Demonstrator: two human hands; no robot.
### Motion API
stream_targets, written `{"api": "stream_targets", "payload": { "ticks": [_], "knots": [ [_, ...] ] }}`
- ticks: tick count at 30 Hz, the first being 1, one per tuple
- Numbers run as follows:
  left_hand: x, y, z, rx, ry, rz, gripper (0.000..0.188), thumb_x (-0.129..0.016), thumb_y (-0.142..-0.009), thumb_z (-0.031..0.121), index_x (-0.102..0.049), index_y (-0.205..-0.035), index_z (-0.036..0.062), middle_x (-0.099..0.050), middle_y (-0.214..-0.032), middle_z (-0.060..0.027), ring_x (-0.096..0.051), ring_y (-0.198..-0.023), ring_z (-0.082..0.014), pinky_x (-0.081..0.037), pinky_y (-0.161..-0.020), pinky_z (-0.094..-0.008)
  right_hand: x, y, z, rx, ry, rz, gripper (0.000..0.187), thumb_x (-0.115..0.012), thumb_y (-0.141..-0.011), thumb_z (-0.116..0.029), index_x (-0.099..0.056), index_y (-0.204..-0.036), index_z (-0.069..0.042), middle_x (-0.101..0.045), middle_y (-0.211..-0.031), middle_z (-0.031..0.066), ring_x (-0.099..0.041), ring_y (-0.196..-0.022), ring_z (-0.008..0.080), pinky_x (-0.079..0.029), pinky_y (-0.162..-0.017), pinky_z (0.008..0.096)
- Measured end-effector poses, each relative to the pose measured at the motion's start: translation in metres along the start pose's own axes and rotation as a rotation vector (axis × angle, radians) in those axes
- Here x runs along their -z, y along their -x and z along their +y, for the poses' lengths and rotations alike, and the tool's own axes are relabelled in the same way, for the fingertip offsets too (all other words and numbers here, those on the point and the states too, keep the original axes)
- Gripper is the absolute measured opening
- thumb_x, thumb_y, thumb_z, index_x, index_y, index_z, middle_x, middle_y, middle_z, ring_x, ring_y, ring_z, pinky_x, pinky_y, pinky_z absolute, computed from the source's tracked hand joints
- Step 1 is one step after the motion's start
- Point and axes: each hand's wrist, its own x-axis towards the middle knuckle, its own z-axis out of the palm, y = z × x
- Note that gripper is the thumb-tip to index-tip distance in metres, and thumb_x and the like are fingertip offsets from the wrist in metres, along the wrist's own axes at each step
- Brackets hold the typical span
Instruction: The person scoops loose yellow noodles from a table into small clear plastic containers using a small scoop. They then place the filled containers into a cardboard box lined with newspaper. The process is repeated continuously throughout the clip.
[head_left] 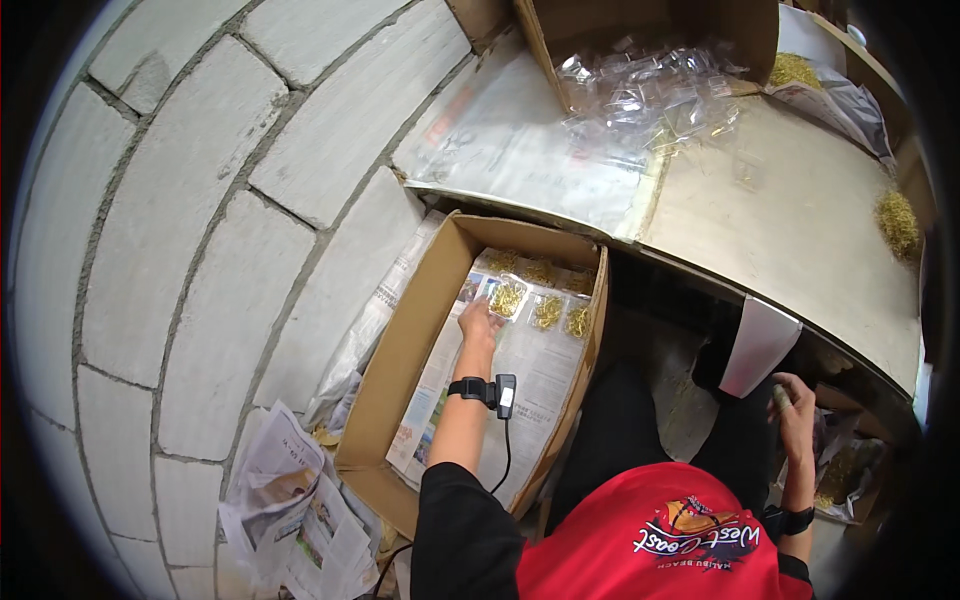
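Note:
My left hand reaches into an open cardboard box, its fingers closed on the edge of a clear plastic packet of small gold-coloured pieces. Next to it, on the newspaper lining, lie two more such packets. Behind them, several similar packets form a row along the box's far end. Beside my right knee, my right hand is held with curled fingers. A small greyish-green patch shows at its fingertips, too small to tell what it is.
A worktable stands ahead, its left part covered with a plastic-wrapped sheet. On it, a tipped carton spills clear empty bags. Gold pieces lie in heaps at the right. Crumpled newspaper sits left of the box, beside the block wall.

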Motion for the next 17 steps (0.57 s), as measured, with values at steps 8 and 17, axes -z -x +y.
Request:
{"api": "stream_targets", "payload": {
  "ticks": [8,17],
  "knots": [
    [-0.022,-0.031,-0.046,-0.396,-0.481,0.257,0.032,-0.049,-0.083,0.003,-0.058,-0.112,-0.0055,-0.063,-0.101,-0.0178,-0.061,-0.093,-0.0307,-0.049,-0.079,-0.0409,-0.009,0.03,-0.007,-0.105,0.348,-0.1,0.024,-0.056,-0.084,-0.004,-0.058,-0.107,0.004,-0.063,-0.08,0.015,-0.062,-0.07,0.0197,-0.048,-0.062,0.0306],
    [-0.018,-0.073,-0.057,-0.319,-0.382,-0.363,0.057,-0.029,-0.095,0.041,-0.026,-0.143,0.0098,-0.037,-0.142,-0.0174,-0.037,-0.129,-0.0296,-0.027,-0.109,-0.0422,0.017,0.058,0.037,0.137,0.733,-0.215,0.037,-0.054,-0.086,-0.023,-0.056,-0.118,-0.005,-0.063,-0.106,0.0196,-0.059,-0.102,0.0349,-0.047,-0.087,0.0432]
  ]
}}
